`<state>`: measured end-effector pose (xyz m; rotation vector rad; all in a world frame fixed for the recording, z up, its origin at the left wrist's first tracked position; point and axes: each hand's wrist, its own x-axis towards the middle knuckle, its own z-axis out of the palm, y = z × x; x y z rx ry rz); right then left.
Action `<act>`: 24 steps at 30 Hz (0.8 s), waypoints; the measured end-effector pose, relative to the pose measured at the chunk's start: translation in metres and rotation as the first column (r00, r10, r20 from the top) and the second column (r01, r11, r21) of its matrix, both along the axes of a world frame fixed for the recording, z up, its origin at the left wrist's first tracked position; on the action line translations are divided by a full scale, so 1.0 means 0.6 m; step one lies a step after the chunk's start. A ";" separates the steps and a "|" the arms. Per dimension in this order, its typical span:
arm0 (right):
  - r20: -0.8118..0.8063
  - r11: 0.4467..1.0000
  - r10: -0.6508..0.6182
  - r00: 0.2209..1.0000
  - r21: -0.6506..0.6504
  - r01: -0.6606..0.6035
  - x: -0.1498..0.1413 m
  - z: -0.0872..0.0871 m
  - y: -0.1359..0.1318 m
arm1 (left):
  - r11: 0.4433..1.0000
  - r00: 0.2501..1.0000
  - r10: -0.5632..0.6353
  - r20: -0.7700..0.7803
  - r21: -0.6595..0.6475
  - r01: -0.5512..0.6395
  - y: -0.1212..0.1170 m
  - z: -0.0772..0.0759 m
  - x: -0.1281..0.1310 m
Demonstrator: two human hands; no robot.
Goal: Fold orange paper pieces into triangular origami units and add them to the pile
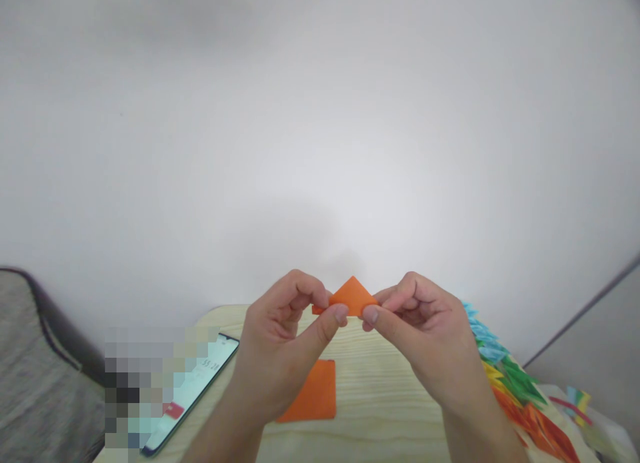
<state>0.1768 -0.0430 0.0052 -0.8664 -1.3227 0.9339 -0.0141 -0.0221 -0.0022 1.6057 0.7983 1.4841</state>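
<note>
Both my hands are raised above a light wooden table (380,410) and pinch a small folded orange paper triangle (353,295) between them. My left hand (283,346) grips its left corner with thumb and forefinger. My right hand (425,336) grips the right corner the same way. The triangle's point faces up, and its lower edge is partly hidden behind my thumbs.
A flat stack of orange paper (313,393) lies on the table below my hands. A phone (193,390) with a lit screen lies at the left. A pile of folded blue, green, yellow and orange paper pieces (505,373) runs along the right. A white wall fills the background.
</note>
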 end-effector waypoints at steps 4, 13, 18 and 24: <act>0.010 0.998 0.058 0.998 -0.003 -0.058 0.006 -0.002 0.004 | 1.000 1.000 0.006 -0.025 0.013 -0.006 0.001 0.000 -0.002; -0.001 0.987 0.157 0.988 -0.034 -0.157 0.020 0.000 0.005 | 1.000 0.996 0.026 -0.081 0.008 -0.025 0.000 0.008 -0.001; 0.005 0.983 0.170 0.986 -0.073 -0.169 0.025 0.004 0.006 | 1.000 0.997 0.005 -0.072 0.018 -0.004 0.002 -0.002 -0.002; 0.035 0.997 0.080 0.996 -0.015 -0.079 0.021 0.002 0.010 | 0.996 0.996 -0.050 -0.079 -0.078 0.043 0.012 -0.010 -0.007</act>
